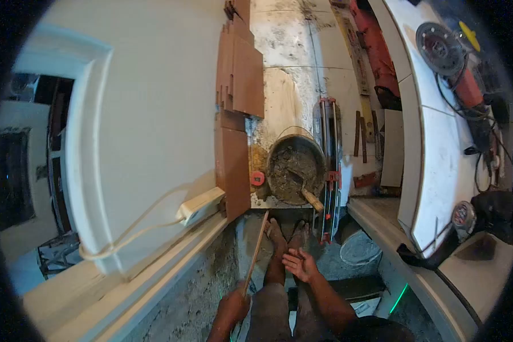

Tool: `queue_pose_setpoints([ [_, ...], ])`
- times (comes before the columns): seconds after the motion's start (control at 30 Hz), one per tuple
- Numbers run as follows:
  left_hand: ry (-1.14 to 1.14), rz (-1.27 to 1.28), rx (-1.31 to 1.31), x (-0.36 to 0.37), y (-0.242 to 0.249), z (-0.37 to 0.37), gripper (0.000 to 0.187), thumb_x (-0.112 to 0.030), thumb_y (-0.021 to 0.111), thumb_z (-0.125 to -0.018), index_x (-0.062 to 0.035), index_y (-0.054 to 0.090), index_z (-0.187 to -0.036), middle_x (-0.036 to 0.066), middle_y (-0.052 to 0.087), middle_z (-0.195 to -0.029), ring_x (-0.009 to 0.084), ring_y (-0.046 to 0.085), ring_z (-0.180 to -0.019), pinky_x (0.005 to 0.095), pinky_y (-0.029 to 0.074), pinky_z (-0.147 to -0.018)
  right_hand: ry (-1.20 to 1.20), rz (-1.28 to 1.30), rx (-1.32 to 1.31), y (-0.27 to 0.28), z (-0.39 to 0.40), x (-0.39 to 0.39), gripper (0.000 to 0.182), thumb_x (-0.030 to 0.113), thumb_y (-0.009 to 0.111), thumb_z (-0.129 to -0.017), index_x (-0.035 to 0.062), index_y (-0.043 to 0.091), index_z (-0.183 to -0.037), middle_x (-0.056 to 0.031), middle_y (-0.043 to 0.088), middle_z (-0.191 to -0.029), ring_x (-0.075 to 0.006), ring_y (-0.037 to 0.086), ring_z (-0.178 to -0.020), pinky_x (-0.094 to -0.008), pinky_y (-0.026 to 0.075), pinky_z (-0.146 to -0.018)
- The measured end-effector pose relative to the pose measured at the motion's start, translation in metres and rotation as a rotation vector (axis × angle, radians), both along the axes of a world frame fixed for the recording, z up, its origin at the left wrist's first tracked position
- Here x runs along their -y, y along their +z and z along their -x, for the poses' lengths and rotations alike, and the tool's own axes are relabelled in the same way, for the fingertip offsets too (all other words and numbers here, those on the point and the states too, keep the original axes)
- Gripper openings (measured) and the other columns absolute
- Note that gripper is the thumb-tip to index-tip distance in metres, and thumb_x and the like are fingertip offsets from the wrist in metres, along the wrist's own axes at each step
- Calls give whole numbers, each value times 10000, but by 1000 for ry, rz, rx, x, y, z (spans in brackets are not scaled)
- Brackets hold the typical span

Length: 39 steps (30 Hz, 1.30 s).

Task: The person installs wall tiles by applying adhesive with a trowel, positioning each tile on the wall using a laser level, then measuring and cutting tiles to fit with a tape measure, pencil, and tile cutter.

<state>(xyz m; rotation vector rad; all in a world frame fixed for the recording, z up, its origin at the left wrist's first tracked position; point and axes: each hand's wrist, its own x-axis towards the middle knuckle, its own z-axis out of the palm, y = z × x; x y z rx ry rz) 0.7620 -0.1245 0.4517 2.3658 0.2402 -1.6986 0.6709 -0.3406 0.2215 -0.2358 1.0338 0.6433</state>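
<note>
My left hand (233,308) grips the lower end of a thin stick (257,249). By the floor's (334,84) near edge, I see a red tape measure (257,178), then a bucket (271,185) of wet mix; my right hand (301,265) is open, left of a rail cutter (325,211).

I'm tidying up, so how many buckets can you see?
2: the bucket of mix beyond the feet, and a pale bucket nearer, to the right. Others may be hidden.
</note>
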Motion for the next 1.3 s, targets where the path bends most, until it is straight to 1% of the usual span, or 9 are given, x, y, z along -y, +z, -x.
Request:
queue_pose_setpoints([
  [0.07, -31, -41, -91, -25, -13, 19, 595, -230, 525, -895, -208, 308, -1449, 247, 638, -1017, 423, 640, -856, 516, 508, -766, -253, -39, -37, -65, 4, -6, 640, 477, 527, -925, 128, 336, -1426, -220, 419, -1395, -366, 456, -1247, -476, 468, -937],
  [0.23, -111, -102, -371, -16, -74, -4, 616, -249, 567, -878, -147, 332, -1438, 234, 633, -1055, 364, 634, -957, 482, 495, -845, -552, 217, 336, -207, -75, -18, 621, 533, 429, -936, 152, 366, -1422, -154, 402, -1441, -356, 391, -1310, -527, 321, -1071],
  [0.33, -138, -51, -264, -2, -130, -14, 614, -250, 570, -877, -144, 337, -1435, 234, 630, -1060, 364, 630, -962, 482, 493, -848, -880, -133, 146, -235, -137, 0, 611, 518, 361, -960, 141, 346, -1441, -86, 395, -1466, -333, 364, -1336, -523, 260, -1116],
  [0.47, -164, 49, -91, 23, -200, -27, 612, -252, 573, -875, -141, 342, -1430, 234, 627, -1066, 364, 626, -970, 481, 490, -853, -647, 90, 295, -252, -159, 1, 652, 531, 456, -919, 110, 379, -1412, -117, 404, -1440, -344, 391, -1300, -528, 318, -1080],
  [0.57, -170, 116, 43, 46, -246, -41, 610, -252, 576, -873, -138, 346, -1426, 233, 625, -1071, 365, 622, -976, 481, 487, -857, -1056, -377, 284, -264, -181, -9, 539, 453, 353, -986, 116, 403, -1402, -92, 433, -1433, -326, 414, -1287, -523, 321, -1083],
  [0.7, -194, 169, 174, 72, -294, -64, 608, -254, 579, -871, -135, 351, -1422, 233, 621, -1078, 365, 618, -984, 481, 484, -862, -1010, -433, 708, -274, -268, 15, 633, 516, 476, -907, 99, 425, -1380, -138, 456, -1396, -357, 429, -1272, -554, 315, -1070],
  [1.0, -247, 207, 335, 93, -351, -88, 603, -257, 587, -867, -127, 363, -1411, 232, 614, -1093, 366, 607, -1001, 480, 478, -873, -574, 57, 705, -251, -460, 80, 530, 473, 452, -938, 93, 487, -1306, -120, 513, -1345, -304, 513, -1203, -465, 447, -972],
  [1.2, -217, 223, 385, 98, -368, -83, 599, -259, 592, -864, -121, 371, -1404, 231, 609, -1103, 367, 601, -1012, 479, 473, -881, -85, 629, 650, -345, -418, 60, 532, 508, 464, -939, 61, 558, -1211, -113, 626, -1131, -250, 616, -975, -384, 509, -801],
  [1.3, -146, 217, 382, 77, -350, -63, 598, -259, 595, -862, -119, 375, -1401, 231, 607, -1108, 367, 597, -1018, 479, 471, -885, 24, 834, 607, -295, -322, 30, 223, 311, 589, -904, 112, 631, -996, -52, 641, -833, -242, 600, -740, -383, 492, -700],
])
